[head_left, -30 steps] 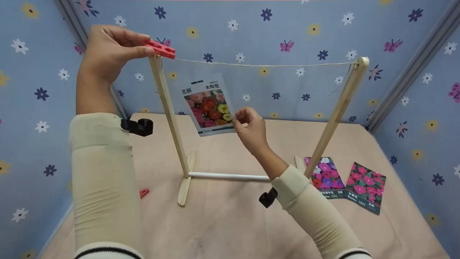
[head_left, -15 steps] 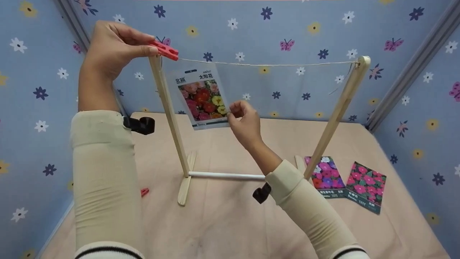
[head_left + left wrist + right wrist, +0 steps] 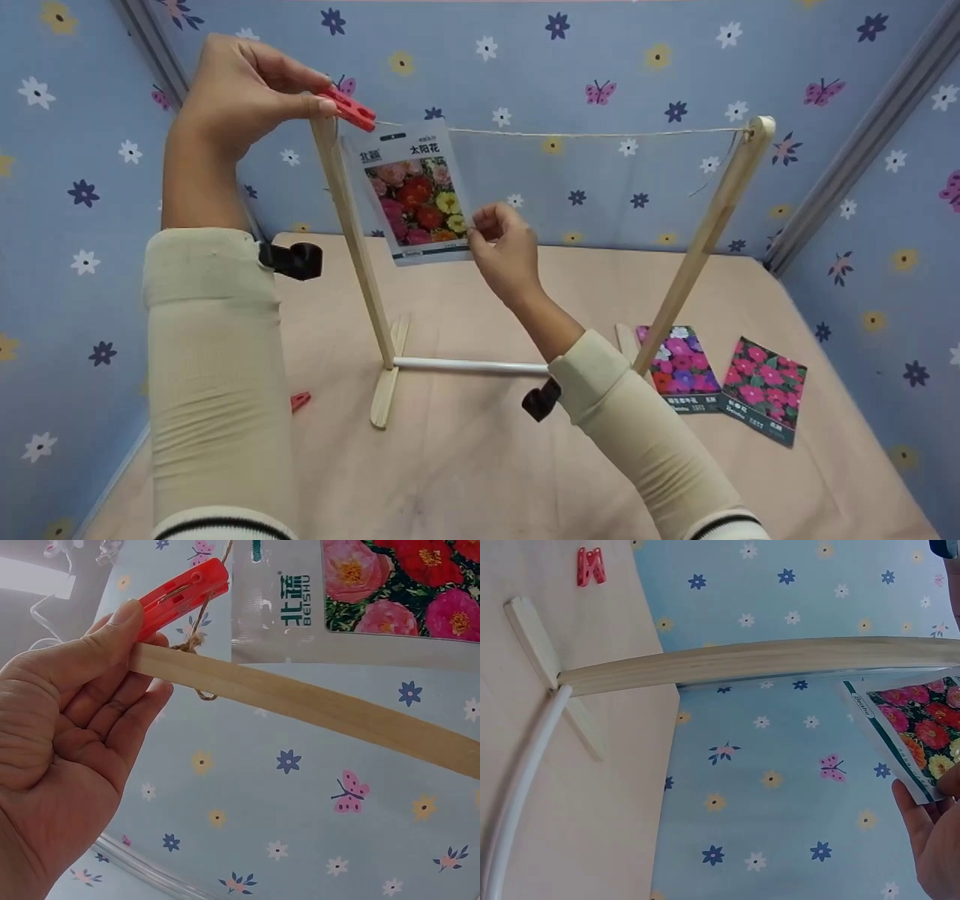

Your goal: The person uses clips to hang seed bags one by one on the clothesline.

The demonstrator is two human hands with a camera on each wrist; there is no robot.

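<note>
My left hand [image 3: 244, 94] pinches a red clothespin [image 3: 351, 109] between thumb and fingers, right at the top of the left wooden post [image 3: 346, 217]. In the left wrist view the clothespin [image 3: 184, 596] overlaps the string near its knot. My right hand [image 3: 510, 244] pinches the lower right edge of a seed packet [image 3: 416, 199] with a picture of red, pink and yellow flowers. The packet hangs upright, slightly tilted, its top edge overlapping the string [image 3: 570, 136] just right of the clothespin. In the right wrist view, thumb and fingers [image 3: 913, 811] grip the packet's corner.
The wooden frame's right post [image 3: 701, 240] and white crossbar [image 3: 472, 366] stand on the pink-covered surface [image 3: 465, 465]. Two more seed packets, one purple [image 3: 682, 364] and one pink [image 3: 765, 386], lie at the right. Another red clothespin [image 3: 591, 567] lies at the left.
My right hand has raised the seed packet up and to the left, bringing its top edge to the string. The left hand with the clothespin has shifted slightly right.
</note>
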